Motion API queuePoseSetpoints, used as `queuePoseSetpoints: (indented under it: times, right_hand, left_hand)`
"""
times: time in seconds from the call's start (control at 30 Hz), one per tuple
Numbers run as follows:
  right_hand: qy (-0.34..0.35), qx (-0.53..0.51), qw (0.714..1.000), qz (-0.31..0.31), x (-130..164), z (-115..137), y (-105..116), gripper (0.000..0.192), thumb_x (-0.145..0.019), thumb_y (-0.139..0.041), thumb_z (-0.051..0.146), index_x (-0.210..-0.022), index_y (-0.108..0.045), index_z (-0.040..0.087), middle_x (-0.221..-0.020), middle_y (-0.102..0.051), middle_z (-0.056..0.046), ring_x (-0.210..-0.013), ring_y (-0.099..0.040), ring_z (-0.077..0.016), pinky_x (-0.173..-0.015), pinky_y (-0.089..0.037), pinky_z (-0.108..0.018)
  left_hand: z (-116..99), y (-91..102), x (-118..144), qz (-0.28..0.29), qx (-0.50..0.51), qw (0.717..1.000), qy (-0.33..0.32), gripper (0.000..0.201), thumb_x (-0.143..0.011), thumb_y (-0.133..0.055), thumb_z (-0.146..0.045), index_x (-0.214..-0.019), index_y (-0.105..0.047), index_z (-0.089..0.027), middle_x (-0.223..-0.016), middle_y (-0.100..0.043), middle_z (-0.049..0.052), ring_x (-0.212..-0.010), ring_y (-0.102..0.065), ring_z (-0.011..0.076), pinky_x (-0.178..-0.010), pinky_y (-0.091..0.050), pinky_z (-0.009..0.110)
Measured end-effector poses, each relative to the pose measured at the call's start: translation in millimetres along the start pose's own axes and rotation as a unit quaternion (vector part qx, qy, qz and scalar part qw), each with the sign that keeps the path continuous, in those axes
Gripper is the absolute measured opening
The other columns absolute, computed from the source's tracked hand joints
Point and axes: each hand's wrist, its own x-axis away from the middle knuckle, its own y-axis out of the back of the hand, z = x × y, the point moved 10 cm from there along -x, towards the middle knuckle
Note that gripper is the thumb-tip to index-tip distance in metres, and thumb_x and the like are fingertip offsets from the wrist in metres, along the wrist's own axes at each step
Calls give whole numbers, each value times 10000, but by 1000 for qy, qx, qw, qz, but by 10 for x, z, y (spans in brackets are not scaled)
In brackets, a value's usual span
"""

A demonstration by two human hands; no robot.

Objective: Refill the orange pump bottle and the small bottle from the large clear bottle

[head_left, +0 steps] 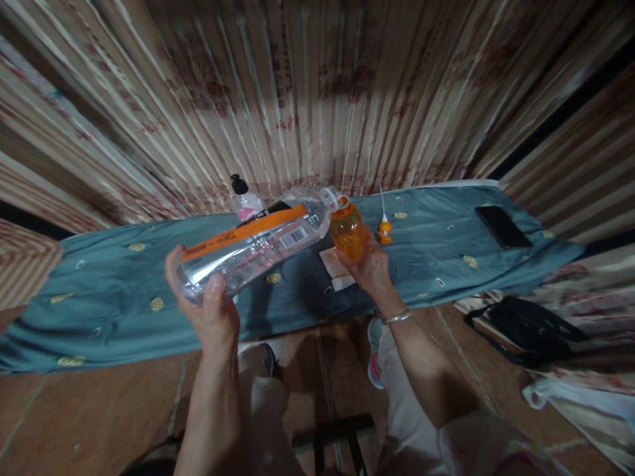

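My left hand grips the base of a large clear plastic bottle with an orange and printed label. The bottle is tilted, its neck toward the right and raised. Its mouth meets the opening of a small orange translucent bottle, which my right hand holds with the fingers wrapped round its lower part. I cannot make out whether liquid is passing between them. An orange pump top with a thin tube lies on the cloth just right of the small bottle. Under my right hand is a flat, pale brown piece.
A teal patterned cloth covers the long table. At its back stands a pump bottle with a black top and pink label. A black phone lies on the right. Beyond hangs a striped curtain; a black bag sits lower right.
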Motion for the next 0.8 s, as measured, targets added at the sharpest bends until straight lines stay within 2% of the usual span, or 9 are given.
queuePoseSetpoints:
  times: [0.2, 0.43, 0.67, 0.8]
  right_hand:
    - [-5, -11, 1000, -10, 9, -32, 11, 924, -1018, -792, 696, -1710, -579, 122, -1509, -807, -304, -1361, -806, -493, -1141, -697, -726]
    - [3, -3, 1000, -14, 14, -17, 5, 895, -1056, -719, 716, -1708, -551, 125, -1493, -802, -301, -1354, -807, -471, -1114, -710, -667]
    - [3, -4, 1000, -11, 11, -8, 11, 907, -1045, -738, 714, -1711, -558, 125, -1495, -798, -299, -1375, -799, -484, -1135, -698, -699]
    - [0, -12, 1000, -9, 6, 6, 28, 895, -1040, -762, 699, -1692, -580, 114, -1489, -806, -311, -1363, -805, -494, -1137, -696, -723]
  left_hand:
    - [-25, -6, -6, -1, 12, 1000, -10, 850, -834, -915, -778, -1549, -679, -382, -1349, -722, 53, -1180, -753, 316, -1137, -668, 579]
    - [-33, -25, 3, 8, -17, 1000, -2, 831, -873, -847, -809, -1567, -645, -398, -1392, -712, 65, -1223, -768, 331, -1131, -681, 582]
    - [-57, -32, 2, 0, -2, 1000, -1, 844, -836, -883, -799, -1538, -655, -391, -1298, -714, 48, -1198, -743, 318, -1140, -647, 567]
    - [-22, -32, -4, 6, 1, 1000, 6, 855, -836, -893, -774, -1549, -633, -380, -1359, -681, 61, -1188, -729, 315, -1134, -651, 574]
